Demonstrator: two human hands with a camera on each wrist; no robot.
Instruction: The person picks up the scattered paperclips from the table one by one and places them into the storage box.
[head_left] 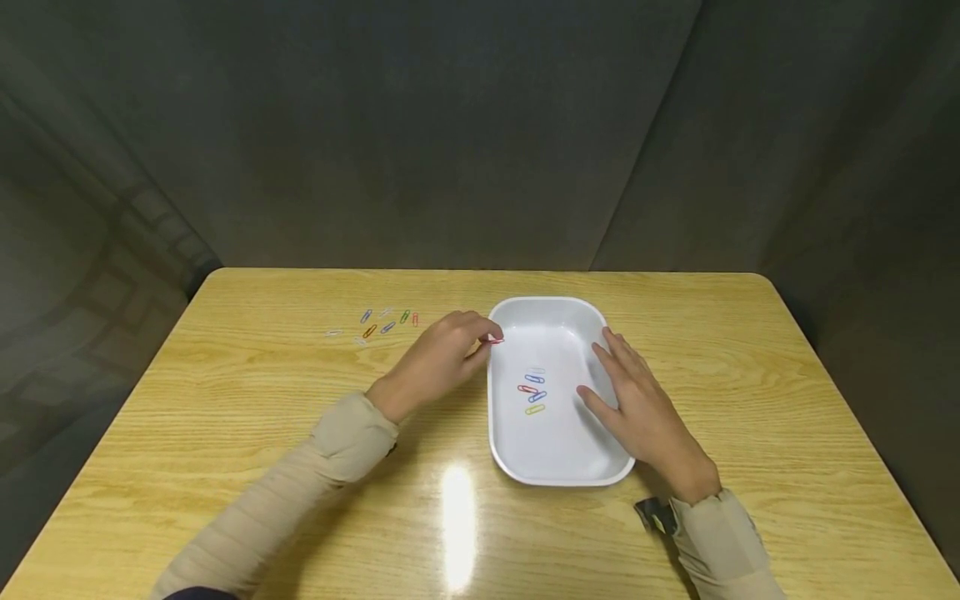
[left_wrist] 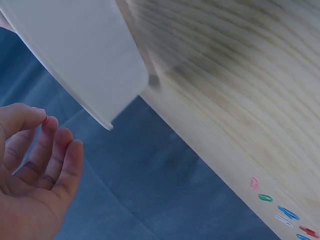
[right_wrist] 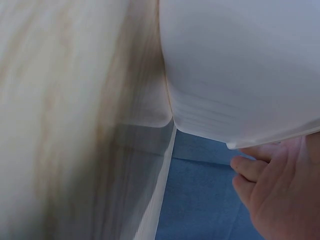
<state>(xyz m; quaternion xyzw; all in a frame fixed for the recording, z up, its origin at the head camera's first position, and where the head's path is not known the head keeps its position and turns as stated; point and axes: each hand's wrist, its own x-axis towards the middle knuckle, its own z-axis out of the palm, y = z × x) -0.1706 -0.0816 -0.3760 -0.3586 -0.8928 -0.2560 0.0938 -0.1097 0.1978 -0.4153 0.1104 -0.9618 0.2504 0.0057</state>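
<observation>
My left hand (head_left: 444,354) pinches a red paper clip (head_left: 495,340) between thumb and fingertip, right at the left rim of the white tray (head_left: 558,454). In the left wrist view only a small red bit of the clip (left_wrist: 46,119) shows, the rest being hidden by the fingers. My right hand (head_left: 647,408) lies over the tray's right rim, fingers spread and thumb over the inside. Inside the tray lie several clips: a yellow clip (head_left: 535,409), a red clip (head_left: 527,389), blue ones such as this clip (head_left: 537,397), and a pale one.
Several loose clips lie on the wooden table (head_left: 247,400) left of the tray, among them a green clip (head_left: 405,317), a pink clip (head_left: 416,320), an orange clip (head_left: 370,332) and white ones. A dark curtain (head_left: 450,133) hangs behind the table's far edge.
</observation>
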